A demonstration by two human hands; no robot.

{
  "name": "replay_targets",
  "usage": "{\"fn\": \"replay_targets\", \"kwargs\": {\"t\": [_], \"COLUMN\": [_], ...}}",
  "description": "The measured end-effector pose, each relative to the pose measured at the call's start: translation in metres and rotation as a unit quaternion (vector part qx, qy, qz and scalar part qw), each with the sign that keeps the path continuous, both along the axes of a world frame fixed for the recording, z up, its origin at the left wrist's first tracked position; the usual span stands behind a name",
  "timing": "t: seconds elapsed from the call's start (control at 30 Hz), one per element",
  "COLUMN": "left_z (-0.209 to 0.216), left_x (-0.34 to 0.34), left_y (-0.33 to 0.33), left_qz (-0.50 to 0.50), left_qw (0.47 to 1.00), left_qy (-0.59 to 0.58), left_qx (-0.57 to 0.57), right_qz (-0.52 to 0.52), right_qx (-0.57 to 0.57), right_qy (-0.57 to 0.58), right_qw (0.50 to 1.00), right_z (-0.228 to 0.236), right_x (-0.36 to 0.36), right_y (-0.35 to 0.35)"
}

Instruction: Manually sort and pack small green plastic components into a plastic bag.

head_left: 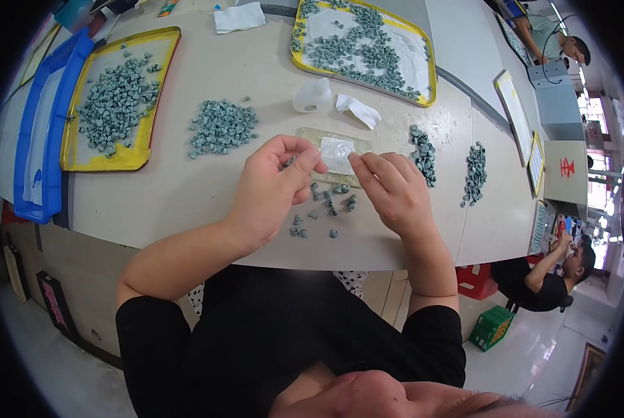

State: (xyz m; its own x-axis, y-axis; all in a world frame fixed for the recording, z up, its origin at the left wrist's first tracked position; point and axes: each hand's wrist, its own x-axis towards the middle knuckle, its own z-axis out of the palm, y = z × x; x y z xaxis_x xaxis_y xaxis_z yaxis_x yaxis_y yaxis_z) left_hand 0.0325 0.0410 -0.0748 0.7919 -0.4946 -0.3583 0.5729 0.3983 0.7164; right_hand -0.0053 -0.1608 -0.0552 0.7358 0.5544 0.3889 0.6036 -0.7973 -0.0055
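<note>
Black tee (pixel 284 334), nearest cam. L hand (pixel 267 189): fingers bent, thumb & index nearly together; can't tell if gripping a pc. R hand (pixel 399 191): narrow thumb-&-fingertip pinch at edge of white sheet (pixel 334 164); contents hidden. Sheet atop yellowish slab (pixel 316 134), btwn hands. Small grey-green pcs (pixel 352 203), loose, near side of slab. Larger heap (pixel 221 127), L of slab. More pcs in two yellow-rimmed trays (pixel 127 161).

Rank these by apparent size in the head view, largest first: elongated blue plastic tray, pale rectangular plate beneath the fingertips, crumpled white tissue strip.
1. Elongated blue plastic tray
2. Pale rectangular plate, though partly covered
3. Crumpled white tissue strip
</note>
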Motion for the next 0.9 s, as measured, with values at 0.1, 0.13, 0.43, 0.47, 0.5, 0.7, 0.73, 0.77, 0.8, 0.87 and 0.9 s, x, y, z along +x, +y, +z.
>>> {"fn": "replay_targets", "kwargs": {"t": [0.1,0.13,0.43,0.47,0.5,0.7,0.73,0.77,0.8,0.87,0.9], "left_z": [-0.001,-0.002,-0.003,-0.002,-0.002,-0.006,-0.006,-0.006,-0.005,-0.004,-0.005], "left_x": [0.0,0.0,0.0,0.0,0.0,0.001,0.0,0.0,-0.001,-0.004,-0.005], "left_y": [0.001,0.001,0.004,0.003,0.002,0.003,0.002,0.001,0.0,-0.001,-0.001], "left_qz": [0.014,0.025,0.013,0.013,0.022,0.012,0.002,0.002,-0.018,-0.038,-0.064], "left_qw": [1.0,1.0,1.0,1.0,1.0,1.0,1.0,1.0,1.0,0.999,0.998], "left_qy": [-0.004,-0.011,-0.013,-0.013,-0.02,-0.016,-0.011,-0.011,0.004,0.019,0.013], "left_qx": [0.003,0.007,0.003,0.003,0.006,0.003,-0.01,-0.01,-0.008,-0.005,-0.001], "right_qz": [0.015,0.016,0.017,0.016,0.015,-0.012,-0.013,-0.065,-0.115,-0.134,-0.15], "right_qx": [0.0,0.0,-0.006,-0.011,-0.016,0.071,0.071,0.187,0.299,0.402,0.496], "right_qy": [0.006,0.006,0.01,0.013,0.016,0.028,0.028,0.069,0.109,0.196,0.278], "right_qw": [1.0,1.0,1.0,1.0,1.0,0.997,0.997,0.978,0.941,0.885,0.809], "right_z": [0.0,0.0,-0.001,0.0,0.001,0.001,0.0,-0.002,-0.003,-0.008,-0.011], "right_x": [0.001,0.001,0.006,0.006,0.005,0.004,0.003,0.001,-0.001,-0.004,-0.004], "right_y": [0.004,0.006,0.013,0.013,0.013,0.005,0.007,0.012,0.015,0.013,0.012]}}
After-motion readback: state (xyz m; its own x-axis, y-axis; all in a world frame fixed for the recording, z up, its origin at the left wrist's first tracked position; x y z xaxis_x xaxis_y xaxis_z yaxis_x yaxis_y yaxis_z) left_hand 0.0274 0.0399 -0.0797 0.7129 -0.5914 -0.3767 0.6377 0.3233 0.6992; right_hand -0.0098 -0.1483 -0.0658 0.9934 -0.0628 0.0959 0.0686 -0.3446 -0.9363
